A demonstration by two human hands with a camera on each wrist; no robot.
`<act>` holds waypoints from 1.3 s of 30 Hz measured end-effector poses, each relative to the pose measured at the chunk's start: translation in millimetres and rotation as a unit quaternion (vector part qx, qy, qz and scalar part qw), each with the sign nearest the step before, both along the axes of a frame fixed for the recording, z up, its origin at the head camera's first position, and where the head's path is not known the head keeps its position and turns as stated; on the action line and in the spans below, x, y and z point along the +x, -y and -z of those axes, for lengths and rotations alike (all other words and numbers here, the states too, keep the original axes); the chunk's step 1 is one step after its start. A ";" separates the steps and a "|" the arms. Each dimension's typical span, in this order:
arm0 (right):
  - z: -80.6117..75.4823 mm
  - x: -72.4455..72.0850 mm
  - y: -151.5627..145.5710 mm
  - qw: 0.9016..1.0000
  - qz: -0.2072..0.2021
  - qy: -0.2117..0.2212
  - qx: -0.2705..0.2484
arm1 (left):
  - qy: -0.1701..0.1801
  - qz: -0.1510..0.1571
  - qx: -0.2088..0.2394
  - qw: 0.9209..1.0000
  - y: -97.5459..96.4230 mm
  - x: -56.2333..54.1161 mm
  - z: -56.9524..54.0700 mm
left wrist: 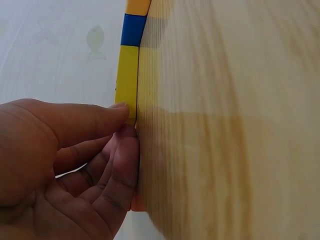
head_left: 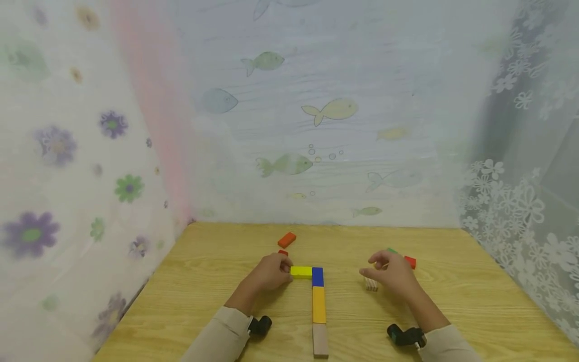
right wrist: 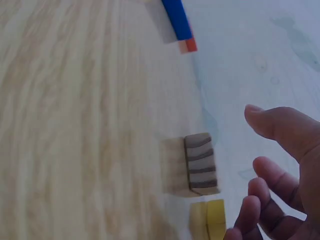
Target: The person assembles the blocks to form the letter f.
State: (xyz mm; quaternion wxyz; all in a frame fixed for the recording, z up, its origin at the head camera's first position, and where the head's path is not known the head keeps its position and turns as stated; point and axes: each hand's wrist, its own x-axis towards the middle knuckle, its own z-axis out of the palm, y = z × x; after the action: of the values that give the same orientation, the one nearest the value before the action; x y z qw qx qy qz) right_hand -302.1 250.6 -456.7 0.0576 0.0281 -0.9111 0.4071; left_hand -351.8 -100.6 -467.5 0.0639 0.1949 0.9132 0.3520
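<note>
My left hand [head_left: 272, 271] pinches the outer end of a yellow block [head_left: 301, 272]; in the left wrist view the thumb lies on that end. The yellow block lies flat and meets a blue block [head_left: 318, 277] at a corner. From the blue block a line runs toward me: an orange-yellow block [head_left: 319, 304], then a pale wood-coloured block [head_left: 320, 340]. My right hand [head_left: 392, 275] hovers over the table's right side, fingers loosely bent, holding nothing. Near it are a block with dark stripes [right wrist: 201, 164] and a yellow block [right wrist: 216, 220], both apart from the fingers.
An orange-red block [head_left: 287, 240] and a partly hidden red block [head_left: 283, 253] lie beyond my left hand. Behind my right hand are a green block [head_left: 391, 250] and another red block [head_left: 410, 262]. Printed curtains [head_left: 334, 191] border the wooden table [head_left: 217, 241].
</note>
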 end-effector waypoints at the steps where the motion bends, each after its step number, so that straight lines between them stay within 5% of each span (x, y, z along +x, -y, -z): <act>1: 1.3 0.2 -0.3 1.000 0.000 0.005 -0.001 | 0.001 0.000 0.001 1.000 0.1 0.5 -0.2; 26: 7.5 -2.6 -2.1 0.996 0.009 0.075 0.043 | -0.001 -0.003 0.002 1.000 -1.7 -1.1 2.3; 39: 3.4 -0.6 1.7 0.994 0.037 0.069 0.075 | 0.004 0.004 0.012 1.000 0.1 1.3 1.1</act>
State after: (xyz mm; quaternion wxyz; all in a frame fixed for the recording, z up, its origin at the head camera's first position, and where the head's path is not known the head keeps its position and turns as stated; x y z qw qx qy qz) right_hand -302.8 248.9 -460.2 0.0070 -0.0292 -0.9412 0.3365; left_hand -350.5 -100.8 -468.6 0.0671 0.1975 0.9081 0.3631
